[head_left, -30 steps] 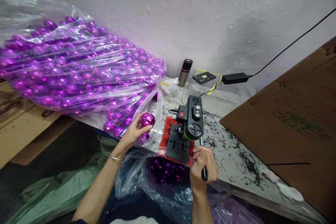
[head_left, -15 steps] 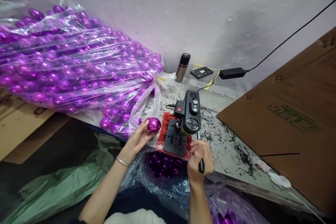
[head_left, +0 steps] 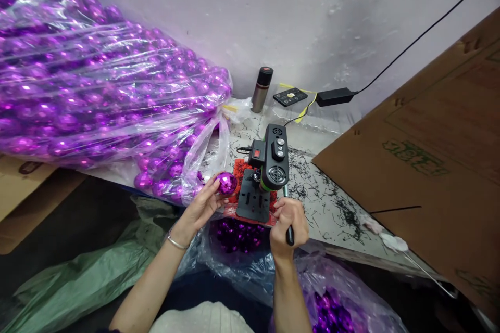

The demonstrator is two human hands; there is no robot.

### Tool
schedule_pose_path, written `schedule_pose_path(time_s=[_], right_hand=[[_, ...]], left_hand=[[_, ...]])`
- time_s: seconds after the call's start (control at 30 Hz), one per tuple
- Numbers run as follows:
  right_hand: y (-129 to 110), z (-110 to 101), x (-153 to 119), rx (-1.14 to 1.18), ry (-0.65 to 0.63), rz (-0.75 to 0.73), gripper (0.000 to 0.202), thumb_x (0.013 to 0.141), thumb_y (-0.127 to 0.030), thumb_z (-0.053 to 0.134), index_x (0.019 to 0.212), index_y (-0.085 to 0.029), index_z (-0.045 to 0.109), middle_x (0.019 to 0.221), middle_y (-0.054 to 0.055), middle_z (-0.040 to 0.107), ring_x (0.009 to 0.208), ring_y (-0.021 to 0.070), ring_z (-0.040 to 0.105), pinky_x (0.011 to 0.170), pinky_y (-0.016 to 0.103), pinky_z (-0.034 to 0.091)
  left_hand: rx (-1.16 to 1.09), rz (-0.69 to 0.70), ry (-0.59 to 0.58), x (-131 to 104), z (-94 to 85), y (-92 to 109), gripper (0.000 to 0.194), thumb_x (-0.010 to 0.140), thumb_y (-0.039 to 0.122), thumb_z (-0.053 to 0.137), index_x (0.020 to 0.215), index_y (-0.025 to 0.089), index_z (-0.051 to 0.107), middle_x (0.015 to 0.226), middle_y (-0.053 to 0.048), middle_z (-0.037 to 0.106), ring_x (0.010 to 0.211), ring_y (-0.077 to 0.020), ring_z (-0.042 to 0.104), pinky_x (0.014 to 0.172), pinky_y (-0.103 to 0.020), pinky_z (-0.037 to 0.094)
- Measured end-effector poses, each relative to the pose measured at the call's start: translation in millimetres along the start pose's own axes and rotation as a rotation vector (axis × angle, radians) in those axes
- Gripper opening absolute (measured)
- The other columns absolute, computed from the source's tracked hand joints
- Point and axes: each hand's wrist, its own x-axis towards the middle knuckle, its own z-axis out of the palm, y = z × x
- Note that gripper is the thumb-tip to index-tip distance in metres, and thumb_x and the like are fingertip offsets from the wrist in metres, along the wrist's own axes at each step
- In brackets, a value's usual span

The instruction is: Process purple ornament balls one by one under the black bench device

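A shiny purple faceted ball (head_left: pixel 227 183) is pinched in the fingers of my left hand (head_left: pixel 205 203), just left of a small black bench drill press (head_left: pixel 275 158). The press has a flat slotted base plate (head_left: pixel 253 203) on a red mat (head_left: pixel 240 166). My right hand (head_left: pixel 289 223) is wrapped round the press's lever handle (head_left: pixel 289 235), whose black grip sticks out below the fist. Nothing rests on the visible part of the base plate. The drill tip under the press head is hard to make out.
A large clear bag of purple balls (head_left: pixel 97 88) lies at left. Another open bag (head_left: pixel 238 237) of balls sits below the table edge. A thermos (head_left: pixel 262 89), phone (head_left: pixel 290 97) and power adapter (head_left: pixel 335 97) are at the back. A cardboard box (head_left: pixel 422 166) leans right; black shavings (head_left: pixel 324 192) litter the table.
The whole view has shifted, so things appear slightly further left and higher. My left hand has brought the ball a little closer to the press; the right hand keeps its grip on the lever.
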Motion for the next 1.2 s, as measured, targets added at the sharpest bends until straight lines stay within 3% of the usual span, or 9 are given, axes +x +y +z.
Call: schedule_pose_path(time_s=[0.2,0.43,0.63,0.73,0.87,1.07,1.2], right_hand=[[-4,-1,2,0.008,0.003,-0.041,0.037,0.11,-0.027,0.051,0.073,-0.028,0.054,0.06,0.001,0.061,0.056,0.0153,0.066,0.05,0.032,0.048],[-9,-1,0,-0.014,-0.021,-0.03,0.035,0.109,-0.02,0.05,0.075,-0.027,0.054,0.067,0.0,0.063,0.062,0.0147,0.066,0.058,0.03,0.05],[-11,1,-4,-0.033,-0.031,-0.024,0.035,0.108,-0.016,0.046,0.076,-0.024,0.053,0.072,-0.002,0.062,0.067,0.0135,0.063,0.062,0.029,0.049],[-12,1,-3,-0.026,-0.029,-0.027,0.034,0.108,-0.015,0.046,0.076,-0.024,0.053,0.072,-0.002,0.061,0.067,0.0133,0.063,0.063,0.028,0.049],[-14,1,-2,-0.011,-0.033,-0.015,0.034,0.109,-0.014,0.045,0.077,-0.024,0.053,0.075,-0.003,0.062,0.068,0.0118,0.063,0.064,0.027,0.049],[-13,0,-4,-0.005,-0.031,0.006,0.034,0.109,-0.015,0.046,0.077,-0.024,0.054,0.075,-0.003,0.063,0.068,0.0119,0.063,0.065,0.027,0.049],[-14,-1,-5,-0.012,-0.035,0.031,0.035,0.108,-0.017,0.046,0.075,-0.024,0.055,0.075,-0.002,0.064,0.068,0.0134,0.063,0.065,0.029,0.049]], left_hand=[[0.081,0.068,0.039,11,5.7,-25,0.05,0.089,0.039,0.091,0.129,0.022,0.068,0.113,-0.005,0.084,0.097,-0.0203,0.083,0.091,-0.034,0.069],[0.565,0.314,0.04,33,5.4,-71,0.065,0.085,0.052,0.088,0.138,0.021,0.067,0.141,-0.012,0.077,0.133,-0.0297,0.074,0.119,-0.045,0.056],[0.954,0.514,0.011,41,-5.5,-92,0.062,0.094,0.048,0.08,0.148,0.021,0.064,0.148,-0.016,0.073,0.141,-0.0343,0.067,0.125,-0.054,0.049],[1.063,0.6,-0.002,45,-8.3,-95,0.062,0.095,0.046,0.081,0.15,0.022,0.062,0.145,-0.015,0.074,0.139,-0.034,0.069,0.121,-0.052,0.053],[1.148,0.685,-0.011,51,-8.6,-98,0.06,0.096,0.043,0.082,0.148,0.023,0.061,0.143,-0.014,0.075,0.133,-0.0318,0.073,0.114,-0.048,0.059],[1.221,0.856,-0.108,55,-8.2,-107,0.055,0.098,0.039,0.08,0.146,0.022,0.059,0.143,-0.015,0.073,0.135,-0.0312,0.071,0.115,-0.049,0.058],[1.225,0.854,-0.155,59,-7.1,-106,0.056,0.096,0.039,0.082,0.145,0.023,0.061,0.142,-0.015,0.073,0.135,-0.032,0.071,0.116,-0.051,0.057]])
